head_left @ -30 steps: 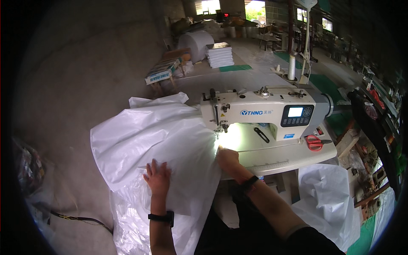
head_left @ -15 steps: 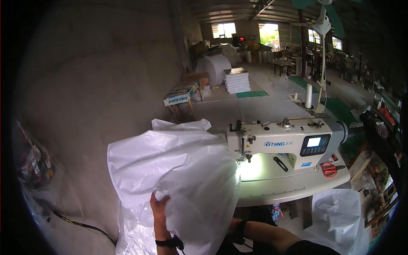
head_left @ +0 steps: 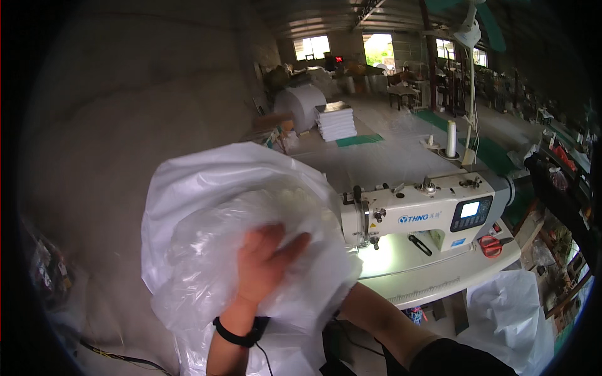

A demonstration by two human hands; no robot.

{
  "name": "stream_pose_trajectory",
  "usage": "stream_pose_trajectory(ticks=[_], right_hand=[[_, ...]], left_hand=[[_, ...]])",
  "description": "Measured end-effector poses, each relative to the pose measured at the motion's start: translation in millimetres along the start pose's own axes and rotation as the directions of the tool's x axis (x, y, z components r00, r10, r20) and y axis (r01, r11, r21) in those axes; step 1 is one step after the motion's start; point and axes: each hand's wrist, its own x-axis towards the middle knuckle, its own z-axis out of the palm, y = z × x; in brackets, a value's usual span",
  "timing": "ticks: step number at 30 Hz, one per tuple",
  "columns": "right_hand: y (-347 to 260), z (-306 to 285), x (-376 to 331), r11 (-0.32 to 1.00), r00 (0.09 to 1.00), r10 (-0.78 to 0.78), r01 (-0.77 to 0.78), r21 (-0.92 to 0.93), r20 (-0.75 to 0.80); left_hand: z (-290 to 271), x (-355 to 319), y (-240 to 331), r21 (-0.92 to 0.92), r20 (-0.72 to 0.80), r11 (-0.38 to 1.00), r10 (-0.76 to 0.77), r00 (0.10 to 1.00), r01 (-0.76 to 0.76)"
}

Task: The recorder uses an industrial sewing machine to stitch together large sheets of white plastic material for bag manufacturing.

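One view only, the head camera, and the big white plastic bag filled the middle of it, lifted up in front of the person and bunched into a puffy mass just left of the sewing machine. The left hand lay flat against the crinkled clear liner of that bag, fingers spread and pointing up and to the right, thumb apart, a black wristband on the wrist. The right forearm ran in from the lower right and went under the bag's folds; the right hand was hidden behind the plastic, so its grip could not be told. The white machine sat on a pale desk, its lamp throwing a bright patch by the needle, and the bag's right edge touched that lit end. Red-handled scissors lay on the desk to the right of the machine's small screen. Another white bag hung off the desk's right side. Farther back, a stack of white sheets and a large white roll stood on the concrete floor.
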Motion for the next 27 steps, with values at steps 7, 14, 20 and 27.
stream_pose_trajectory(ticks=[7,14,20,27], right_hand=[[28,22,-148,0.864,0.625,-0.15,-0.294,0.409,0.766],[61,-26,-272,-0.145,0.562,-0.436,-0.815,0.561,0.703],[25,-7,-268,0.616,0.849,0.07,-0.45,0.647,0.524],[73,-16,-299,0.621,0.764,0.229,-0.592,0.514,0.603]], left_hand=[[0,-190,-148,0.404,0.519,0.809,-0.586,0.622,0.426],[-78,-246,-110,0.255,0.542,0.582,-0.747,0.384,0.772],[-79,-137,44,-0.009,0.293,0.702,-0.679,0.673,0.712],[-4,-190,83,0.338,0.49,0.834,-0.551,0.675,0.436]])
